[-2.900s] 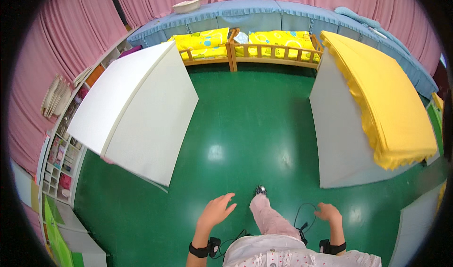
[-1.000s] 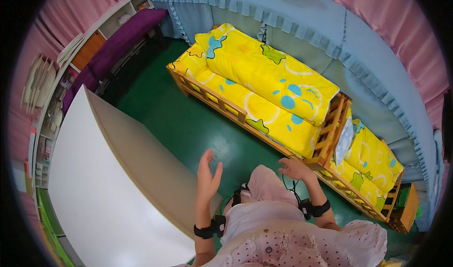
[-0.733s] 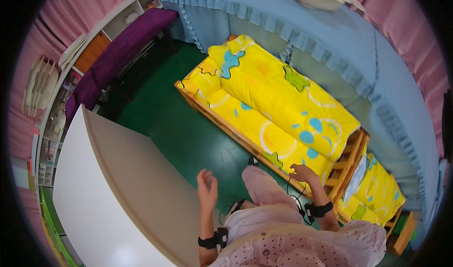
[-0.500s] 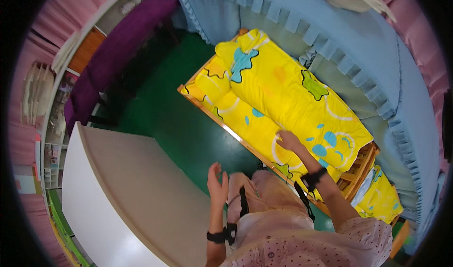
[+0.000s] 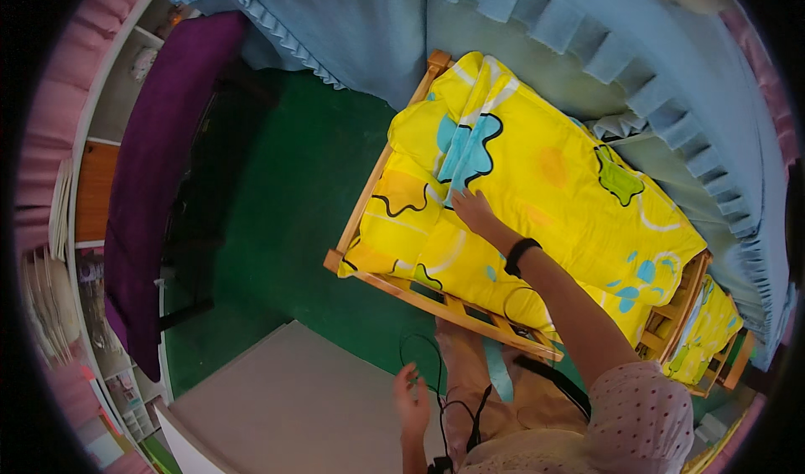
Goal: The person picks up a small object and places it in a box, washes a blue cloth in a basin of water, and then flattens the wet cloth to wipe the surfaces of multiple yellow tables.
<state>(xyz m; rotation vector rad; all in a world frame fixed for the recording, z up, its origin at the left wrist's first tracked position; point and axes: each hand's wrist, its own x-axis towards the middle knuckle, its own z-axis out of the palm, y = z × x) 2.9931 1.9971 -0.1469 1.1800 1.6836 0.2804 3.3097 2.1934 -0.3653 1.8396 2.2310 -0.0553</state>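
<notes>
A yellow quilt (image 5: pixel 537 172) with blue, green and orange shapes covers most of a small wooden bed (image 5: pixel 470 325). My right hand (image 5: pixel 475 212) reaches over it, fingers stretched out and touching the cloth beside a large blue patch. Toward the bed's left end lies more yellow bedding (image 5: pixel 402 193), which looks like a pillow; the cloth in the same print makes its outline hard to tell. My left hand (image 5: pixel 411 396) hangs low in front of my body, empty, its fingers loosely bent and apart.
A pale board-like panel (image 5: pixel 293 398) stands at the lower left. Purple cloth (image 5: pixel 168 155) covers a long piece of furniture by the shelves. Blue ruffled curtains (image 5: pixel 360 46) hang behind the bed. Another yellow-covered bed (image 5: pixel 708 327) sits at right. Black cables (image 5: pixel 443 390) dangle near my legs.
My right hand has moved along the quilt toward the bed's far left end. My left hand stays empty and sits lower in view. The view has shifted, showing more floor at the left.
</notes>
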